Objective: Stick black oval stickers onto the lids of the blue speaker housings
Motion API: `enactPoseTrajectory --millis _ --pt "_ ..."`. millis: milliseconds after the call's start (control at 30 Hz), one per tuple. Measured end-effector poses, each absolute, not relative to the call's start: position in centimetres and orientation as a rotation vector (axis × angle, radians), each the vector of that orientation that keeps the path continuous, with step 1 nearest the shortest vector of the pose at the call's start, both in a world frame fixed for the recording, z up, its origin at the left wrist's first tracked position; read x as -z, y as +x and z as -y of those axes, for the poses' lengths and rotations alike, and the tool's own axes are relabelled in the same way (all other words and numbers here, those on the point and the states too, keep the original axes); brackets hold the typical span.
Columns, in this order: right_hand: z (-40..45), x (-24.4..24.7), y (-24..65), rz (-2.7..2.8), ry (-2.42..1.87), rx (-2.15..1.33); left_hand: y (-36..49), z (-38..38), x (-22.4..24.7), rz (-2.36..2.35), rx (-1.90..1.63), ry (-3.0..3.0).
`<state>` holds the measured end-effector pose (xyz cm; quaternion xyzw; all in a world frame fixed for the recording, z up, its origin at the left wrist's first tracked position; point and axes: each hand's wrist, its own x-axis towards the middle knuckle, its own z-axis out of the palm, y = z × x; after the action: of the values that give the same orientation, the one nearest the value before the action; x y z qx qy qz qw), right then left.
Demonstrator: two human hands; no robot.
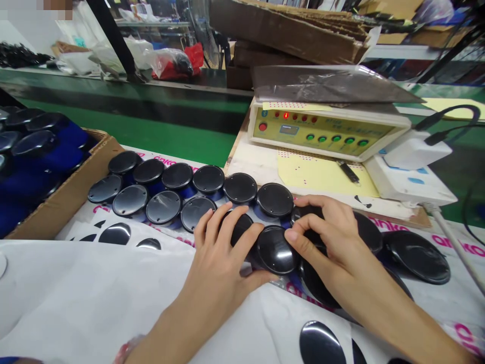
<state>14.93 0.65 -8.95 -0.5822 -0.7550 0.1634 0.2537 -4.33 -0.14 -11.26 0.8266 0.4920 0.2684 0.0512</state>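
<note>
Rows of round blue pieces with black disc tops stand on printed white sheeting. My left hand has its fingers over one black top, while its thumb and index finger bracket the glossy black-topped blue piece. At that piece's right rim, the thumb and index finger of my right hand are pinched together. Whatever lies between those fingertips is too small to make out. Under and behind my right hand are more black tops, partly hidden; another black-topped piece stands to its right.
A cardboard box holds more blue pieces at left. Behind stands a control box with lit buttons, beside a white power strip and its cables. White sheets with black ovals lie in front. Cardboard is stacked at the back.
</note>
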Motion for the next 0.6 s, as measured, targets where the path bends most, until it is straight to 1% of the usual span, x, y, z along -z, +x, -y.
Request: enactPoseTrajectory --millis 400,600 --pt "-0.62 8.82 14.68 2.170 -1.531 -0.268 -4.26 0.11 11.17 -1.493 -0.841 2.516" --pt "-0.37 8.73 14.54 2.334 -1.394 -0.047 -4.52 0.23 11.52 -1.497 -0.790 2.538"
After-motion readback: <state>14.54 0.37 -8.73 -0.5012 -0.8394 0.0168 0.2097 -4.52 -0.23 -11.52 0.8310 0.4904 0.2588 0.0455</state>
